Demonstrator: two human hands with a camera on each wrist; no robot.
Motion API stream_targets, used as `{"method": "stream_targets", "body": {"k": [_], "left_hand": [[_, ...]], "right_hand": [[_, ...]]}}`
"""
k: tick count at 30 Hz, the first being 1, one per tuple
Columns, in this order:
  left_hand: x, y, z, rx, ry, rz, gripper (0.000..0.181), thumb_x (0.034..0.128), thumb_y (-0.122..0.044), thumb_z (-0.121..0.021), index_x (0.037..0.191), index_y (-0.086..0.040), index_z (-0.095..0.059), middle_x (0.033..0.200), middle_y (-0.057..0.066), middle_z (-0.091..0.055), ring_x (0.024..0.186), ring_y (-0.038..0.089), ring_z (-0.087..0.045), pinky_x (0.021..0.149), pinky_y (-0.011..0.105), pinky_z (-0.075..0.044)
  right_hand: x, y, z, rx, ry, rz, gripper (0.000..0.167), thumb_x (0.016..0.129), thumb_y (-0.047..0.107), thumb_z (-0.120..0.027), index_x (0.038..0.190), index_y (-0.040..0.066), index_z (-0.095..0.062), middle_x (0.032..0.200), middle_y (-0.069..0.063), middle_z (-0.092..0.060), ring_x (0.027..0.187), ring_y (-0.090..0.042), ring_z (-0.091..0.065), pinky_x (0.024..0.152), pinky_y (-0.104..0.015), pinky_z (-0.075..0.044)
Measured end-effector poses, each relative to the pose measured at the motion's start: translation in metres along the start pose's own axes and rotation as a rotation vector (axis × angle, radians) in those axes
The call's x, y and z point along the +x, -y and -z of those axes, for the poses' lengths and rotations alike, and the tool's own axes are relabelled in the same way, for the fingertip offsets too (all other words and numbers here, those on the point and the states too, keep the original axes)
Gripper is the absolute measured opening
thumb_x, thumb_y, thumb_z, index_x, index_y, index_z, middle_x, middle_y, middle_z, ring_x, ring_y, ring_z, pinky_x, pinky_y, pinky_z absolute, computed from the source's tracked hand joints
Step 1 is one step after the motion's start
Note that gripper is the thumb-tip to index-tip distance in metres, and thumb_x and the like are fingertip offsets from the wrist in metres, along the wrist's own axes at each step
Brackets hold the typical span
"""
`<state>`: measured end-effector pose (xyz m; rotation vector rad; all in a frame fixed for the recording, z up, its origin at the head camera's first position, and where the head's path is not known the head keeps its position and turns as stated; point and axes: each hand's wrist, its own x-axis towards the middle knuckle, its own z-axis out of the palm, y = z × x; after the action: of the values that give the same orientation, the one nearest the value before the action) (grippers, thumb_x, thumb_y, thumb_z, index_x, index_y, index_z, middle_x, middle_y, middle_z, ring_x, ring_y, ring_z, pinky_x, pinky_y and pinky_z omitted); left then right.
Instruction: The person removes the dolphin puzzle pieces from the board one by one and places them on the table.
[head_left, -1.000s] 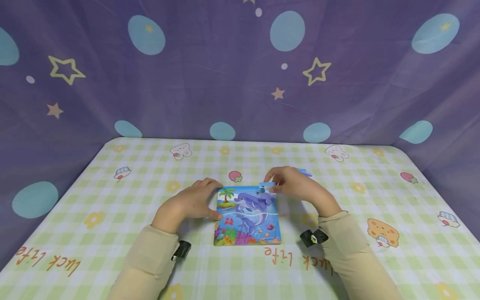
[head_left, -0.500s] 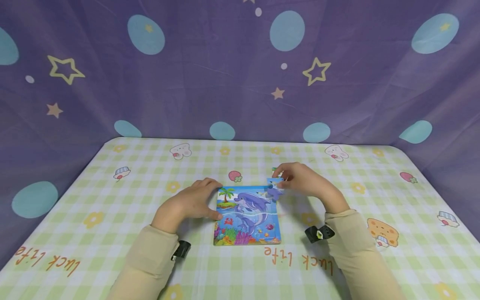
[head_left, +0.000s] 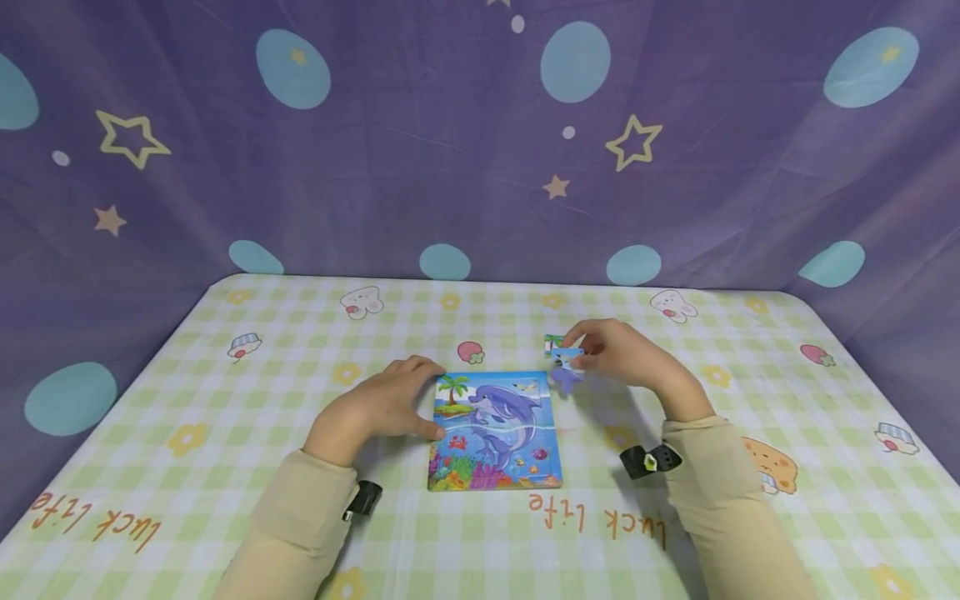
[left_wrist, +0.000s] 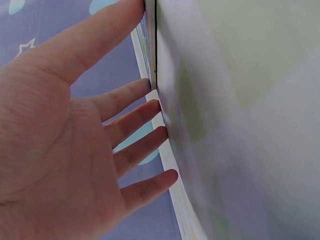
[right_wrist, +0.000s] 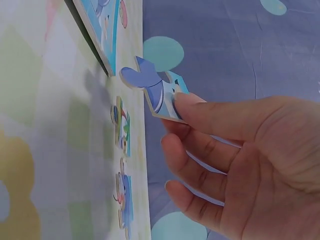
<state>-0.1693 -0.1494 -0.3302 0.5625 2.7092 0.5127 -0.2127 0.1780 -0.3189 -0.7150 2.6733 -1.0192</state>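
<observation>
Puzzle piece (head_left: 567, 373) pinched in R hand (head_left: 621, 357), nr board (head_left: 556, 454) (dolphin pic (head_left: 506, 407) in it); L hand (head_left: 381, 405) unclenched, touching its edge.

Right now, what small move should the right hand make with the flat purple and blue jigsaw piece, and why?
Probably lower the purple piece onto the green checked tablecloth, beside the loose palm tree piece: the right hand holds it above the cloth, outside the square dolphin picture board, and another loose piece lies nearby.

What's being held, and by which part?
The right hand pinches a puzzle piece by its light-blue end; the left hand only touches the puzzle board.
</observation>
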Motion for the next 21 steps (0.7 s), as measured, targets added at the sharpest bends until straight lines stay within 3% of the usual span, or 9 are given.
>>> {"method": "stream_targets", "body": {"k": [21], "left_hand": [[0.0, 0.0, 0.0, -0.004, 0.001, 0.001, 0.084, 0.0783, -0.038, -0.084, 0.146, -0.006, -0.044, 0.15, 0.013, -0.04, 0.139, 0.036, -0.034, 0.111, 0.056, -0.033]], "right_hand": [[-0.014, -0.022, 0.024, -0.014, -0.047, -0.055, 0.018, 0.091, 0.001, -0.066, 0.11, 0.001, -0.068, 0.089, -0.01, -0.065, 0.081, -0.021, -0.059, 0.072, -0.036, -0.048]]}}
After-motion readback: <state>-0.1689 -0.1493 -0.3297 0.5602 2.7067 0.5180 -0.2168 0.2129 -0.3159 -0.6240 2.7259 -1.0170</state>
